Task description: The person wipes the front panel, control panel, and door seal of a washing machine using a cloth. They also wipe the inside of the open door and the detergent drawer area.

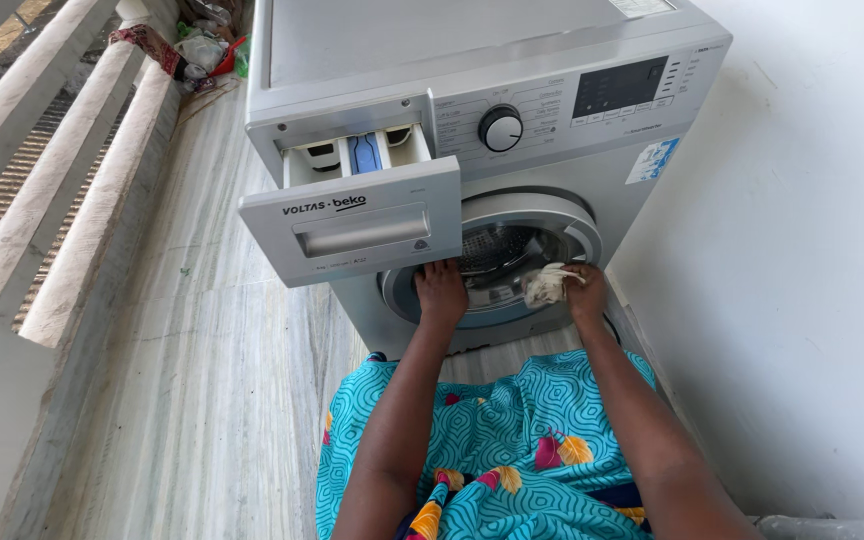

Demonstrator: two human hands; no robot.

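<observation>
Hands work at the front of a grey washer (592, 190) that stands on a pale marble floor (212, 400), close to a white wall (812, 300) on the right.

The left hand (441, 290) is pressed flat against the left side of the round door (497, 262), fingers spread upward over the rim. It grasps nothing; the palm simply rests on the door ring.

The right hand (586, 292) sits at the lower right of the same door and is clenched around a crumpled white cloth (545, 285). The cloth bulges out to the left of the fingers and lies against the door glass, between the two hands. Behind the glass the perforated metal drum (497, 245) shows dimly.

Above the left hand the detergent drawer (352, 225) is pulled well out of the washer, its grey front panel hanging over the door's upper left. Inside the drawer are white compartments and one blue insert (365, 152). To the right of the drawer sits a round dial (500, 128), and further right a dark display (620, 87). A blue and white sticker (653, 160) marks the washer's right front corner.

Both forearms reach forward from a lap covered in turquoise patterned fabric (512, 440) with pink and orange shapes.

On the left a pale stone railing (62, 200) runs along the floor. At its far end lies a small heap of mixed clutter (202, 45), too small to tell apart.
</observation>
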